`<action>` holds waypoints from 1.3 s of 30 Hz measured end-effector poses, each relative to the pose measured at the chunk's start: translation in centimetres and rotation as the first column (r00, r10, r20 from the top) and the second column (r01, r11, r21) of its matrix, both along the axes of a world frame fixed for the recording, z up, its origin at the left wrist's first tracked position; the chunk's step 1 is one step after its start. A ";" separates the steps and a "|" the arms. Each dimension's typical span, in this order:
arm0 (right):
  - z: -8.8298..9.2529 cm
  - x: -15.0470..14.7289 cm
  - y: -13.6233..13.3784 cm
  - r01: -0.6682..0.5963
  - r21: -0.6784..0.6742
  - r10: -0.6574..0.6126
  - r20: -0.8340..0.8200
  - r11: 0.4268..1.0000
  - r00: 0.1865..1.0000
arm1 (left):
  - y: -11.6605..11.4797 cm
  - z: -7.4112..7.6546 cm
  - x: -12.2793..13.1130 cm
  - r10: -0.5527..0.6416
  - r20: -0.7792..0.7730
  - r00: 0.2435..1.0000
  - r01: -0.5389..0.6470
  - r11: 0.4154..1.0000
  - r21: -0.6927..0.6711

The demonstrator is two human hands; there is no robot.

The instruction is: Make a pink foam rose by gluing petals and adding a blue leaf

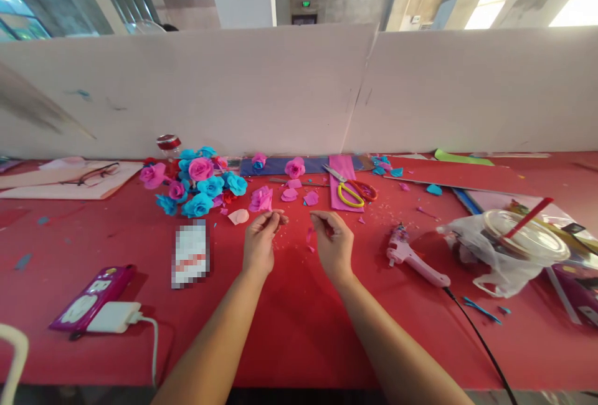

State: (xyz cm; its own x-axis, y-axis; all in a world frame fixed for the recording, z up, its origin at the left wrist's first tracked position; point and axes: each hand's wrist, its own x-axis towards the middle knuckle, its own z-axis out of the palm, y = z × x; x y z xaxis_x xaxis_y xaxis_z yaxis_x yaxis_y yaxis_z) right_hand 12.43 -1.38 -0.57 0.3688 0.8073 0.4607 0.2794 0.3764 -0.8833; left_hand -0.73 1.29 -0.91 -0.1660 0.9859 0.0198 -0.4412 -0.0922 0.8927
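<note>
My left hand is raised above the red table, thumb and fingers closed in a pinch. Opposite it, my right hand also has its fingertips pressed together. Whatever either pinch holds, if anything, is too small to make out. A pale pink paper petal appears just left of my left hand, and a crumpled pink paper flower sits behind it. Between and beyond the hands lie loose pink petals and a pink paper rose. Yellow-and-red-handled scissors rest on a folded pink paper strip.
Blue, pink and red paper flowers are bunched at the back left. A pink glue gun with a black cord lies right. Further right stands a lidded cup in a plastic bag. Left are a purple power bank-like case and white charger.
</note>
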 end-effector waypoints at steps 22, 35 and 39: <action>0.8 1.2 1.1 -0.670 0.070 0.318 -0.913 0.739 0.255 | -0.9 -0.6 1.3 -0.279 -0.017 0.960 0.277 0.958 -0.078; 1.7 3.0 0.1 -0.074 -0.199 -0.001 -0.353 0.977 0.935 | -0.4 -0.9 0.7 -0.246 -0.167 0.955 0.225 0.965 -0.132; 1.2 3.3 -1.3 0.141 -0.136 -0.133 0.060 0.981 0.989 | -0.4 -0.6 0.5 -0.273 -0.044 0.961 0.261 0.949 -0.179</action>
